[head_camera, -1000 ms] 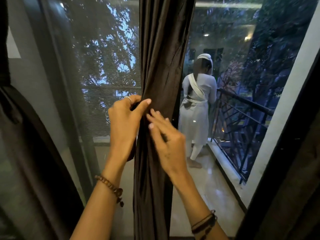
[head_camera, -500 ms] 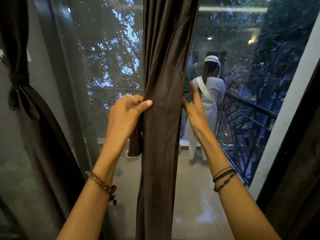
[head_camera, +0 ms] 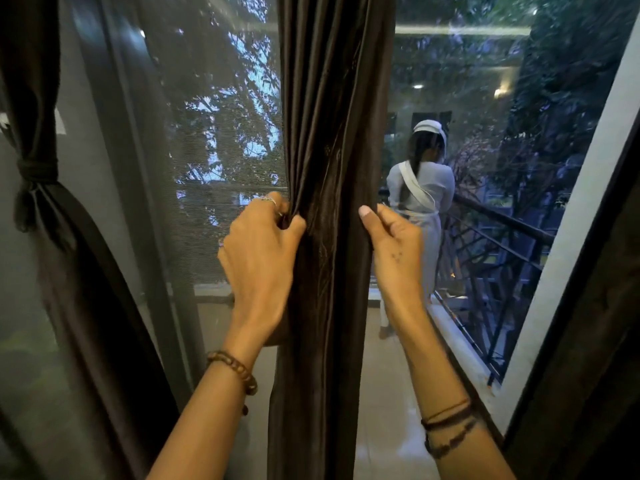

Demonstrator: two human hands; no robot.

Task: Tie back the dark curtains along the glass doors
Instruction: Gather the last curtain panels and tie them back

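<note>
A dark brown curtain [head_camera: 332, 140] hangs gathered into a narrow column in the middle of the glass doors. My left hand [head_camera: 259, 258] grips its left edge at mid height, thumb pressed into the folds. My right hand [head_camera: 394, 247] curls round the right edge at the same height, fingers hidden behind the cloth. A short strip of dark fabric hangs below my left hand, partly hidden. At the far left a second dark curtain [head_camera: 38, 98] is tied back with a knotted band [head_camera: 34, 174].
The mesh screen door [head_camera: 214, 133] is left of the middle curtain, clear glass right of it. Outside, a person in white [head_camera: 419, 192] stands on the balcony by a black railing [head_camera: 502, 244]. A white door frame [head_camera: 568, 230] and another dark curtain edge [head_camera: 609, 341] stand at right.
My right hand went from the front of the curtain round to its right edge and now grips it. My left hand kept its hold. The view has shifted slightly right.
</note>
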